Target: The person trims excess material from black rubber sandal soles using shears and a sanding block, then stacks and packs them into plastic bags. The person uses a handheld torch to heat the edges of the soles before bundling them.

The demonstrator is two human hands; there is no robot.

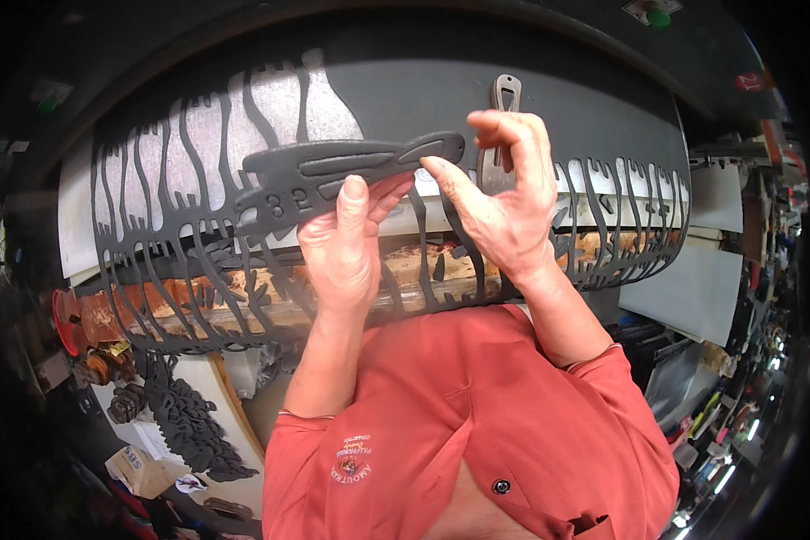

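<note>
My left hand [342, 256] grips a black rubber-like strap piece [333, 166] with raised ridges, one slim end with a small hole and a notched wide end. My left thumb lies on its near edge, fingers behind. By the slim end, my right hand [508, 193] has its fingers apart, the thumb tip touching or very close to the piece. Behind the right hand a metal cutting die [506, 94] stands on a black sheet [405, 94]. Strap-shaped openings are cut through this sheet [209, 184], and its near part hangs down in thin strips.
Under the strips runs a worn wooden edge [423, 264] with dark scraps on it. A pile of black cut pieces [189, 418] lies at lower left, beside a small cardboard box [139, 470]. Pale sheets [688, 292] stand at the right. A dark machine part [405, 20] spans the far side.
</note>
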